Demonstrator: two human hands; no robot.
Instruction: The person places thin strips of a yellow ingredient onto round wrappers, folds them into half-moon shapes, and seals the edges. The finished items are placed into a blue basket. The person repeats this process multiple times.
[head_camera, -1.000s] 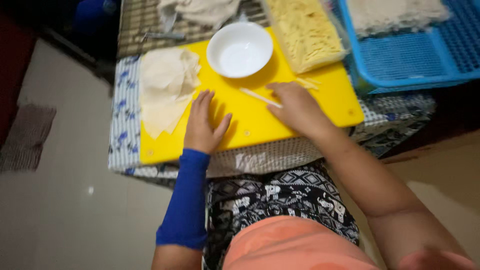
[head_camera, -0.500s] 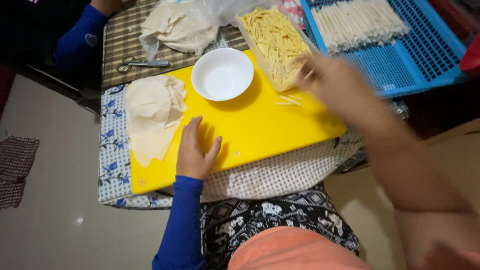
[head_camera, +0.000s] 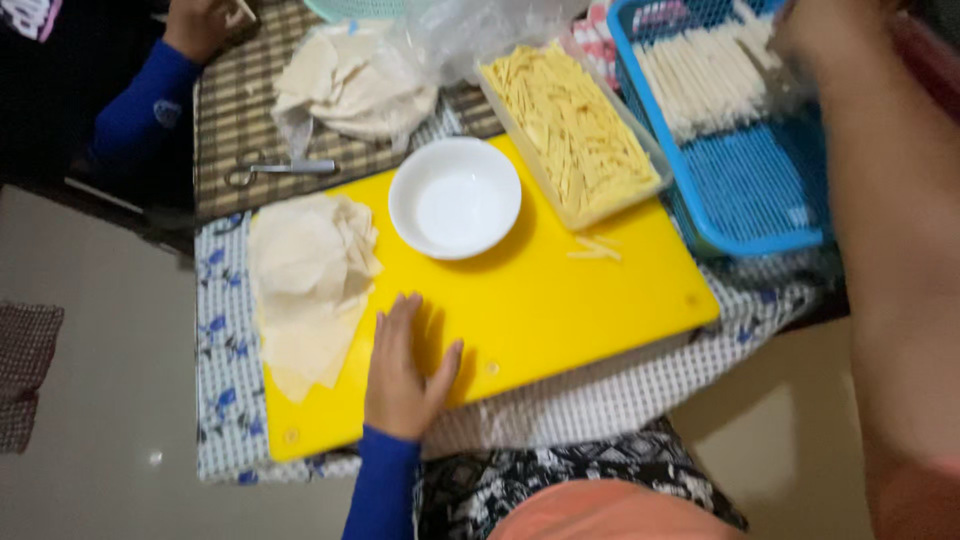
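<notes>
My left hand (head_camera: 405, 365) lies flat, fingers apart, on the yellow cutting board (head_camera: 560, 310), just right of a pile of thin pale wrappers (head_camera: 305, 280). My right hand (head_camera: 810, 30) is blurred at the top right, stretched over the blue basket (head_camera: 745, 190) and the row of white rolls (head_camera: 700, 80) in it. Whether it holds anything cannot be made out. A white bowl (head_camera: 455, 197) stands at the board's far edge. Beside it is a clear container of yellow strips (head_camera: 570, 130). A few loose strips (head_camera: 595, 248) lie on the board.
Scissors (head_camera: 280, 170) and another heap of wrappers (head_camera: 340, 85) lie on a woven mat behind the board. Another person's hand (head_camera: 195, 25) in a blue sleeve is at the top left. A checked cloth (head_camera: 600, 400) hangs over the table's near edge.
My right hand has gone from the board up and right to the blue basket. The thin roll it touched on the board is gone from there. My left hand stayed flat.
</notes>
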